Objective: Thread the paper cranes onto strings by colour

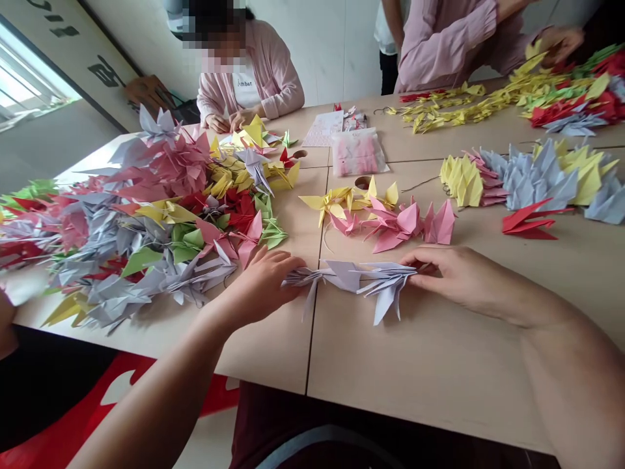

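Note:
Stretched sideways between my hands just above the table lies a short string of pale lavender origami cranes (342,276). My left hand (271,283) is closed around its left end, the fingertips partly hidden behind the knuckles. At the right end, the thumb and fingers of my right hand (446,277) pinch the folded paper tips. Just beyond them sit pink origami cranes (398,223) and yellow origami cranes (336,202) with a loose thread. A single red origami crane (530,220) rests to the right of these.
A large heap of mixed-colour cranes (161,215) covers the table's left side. Stacked blue and yellow cranes (537,172) lie at right. A clear packet of pink paper (359,153) and a tape roll (362,183) stand mid-table. Across sits a person in pink (273,65); another person's hand (561,45) handles cranes.

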`<state>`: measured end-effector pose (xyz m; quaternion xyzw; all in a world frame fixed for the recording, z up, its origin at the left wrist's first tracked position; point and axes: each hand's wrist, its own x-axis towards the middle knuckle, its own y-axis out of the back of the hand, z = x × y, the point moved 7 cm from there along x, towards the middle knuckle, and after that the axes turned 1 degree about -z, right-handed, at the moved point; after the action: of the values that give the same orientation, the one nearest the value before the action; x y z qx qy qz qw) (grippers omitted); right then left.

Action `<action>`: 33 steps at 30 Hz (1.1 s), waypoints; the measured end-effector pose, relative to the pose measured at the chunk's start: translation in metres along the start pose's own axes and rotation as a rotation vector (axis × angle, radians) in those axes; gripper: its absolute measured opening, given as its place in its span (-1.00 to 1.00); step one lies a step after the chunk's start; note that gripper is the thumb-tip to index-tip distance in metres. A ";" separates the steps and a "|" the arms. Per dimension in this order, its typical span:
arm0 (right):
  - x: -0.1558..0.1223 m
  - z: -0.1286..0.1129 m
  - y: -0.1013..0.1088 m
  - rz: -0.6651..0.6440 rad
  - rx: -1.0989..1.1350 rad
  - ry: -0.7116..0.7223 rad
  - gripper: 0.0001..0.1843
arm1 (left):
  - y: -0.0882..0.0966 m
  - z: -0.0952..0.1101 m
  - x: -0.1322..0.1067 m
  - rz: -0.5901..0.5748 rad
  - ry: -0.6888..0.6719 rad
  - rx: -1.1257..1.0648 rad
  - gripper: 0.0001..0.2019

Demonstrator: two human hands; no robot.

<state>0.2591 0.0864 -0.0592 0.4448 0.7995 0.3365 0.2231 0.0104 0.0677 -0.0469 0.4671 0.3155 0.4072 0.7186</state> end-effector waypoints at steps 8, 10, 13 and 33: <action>0.001 -0.006 0.003 0.022 -0.043 0.026 -0.81 | 0.021 0.030 -0.005 0.088 -0.100 -0.134 -0.58; 0.000 -0.008 0.004 0.037 -0.047 0.025 -0.80 | 0.019 0.048 0.000 0.122 -0.151 -0.138 -0.59; 0.001 -0.011 0.003 0.042 -0.039 0.028 -0.77 | 0.004 0.074 0.012 0.163 -0.222 -0.048 -0.58; -0.006 0.005 0.012 0.029 -0.132 -0.145 -0.82 | -0.004 0.062 0.029 0.163 -0.181 0.119 -0.67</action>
<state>0.2720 0.0877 -0.0528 0.4638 0.7508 0.3586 0.3042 0.0771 0.0668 -0.0306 0.5679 0.2340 0.4011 0.6796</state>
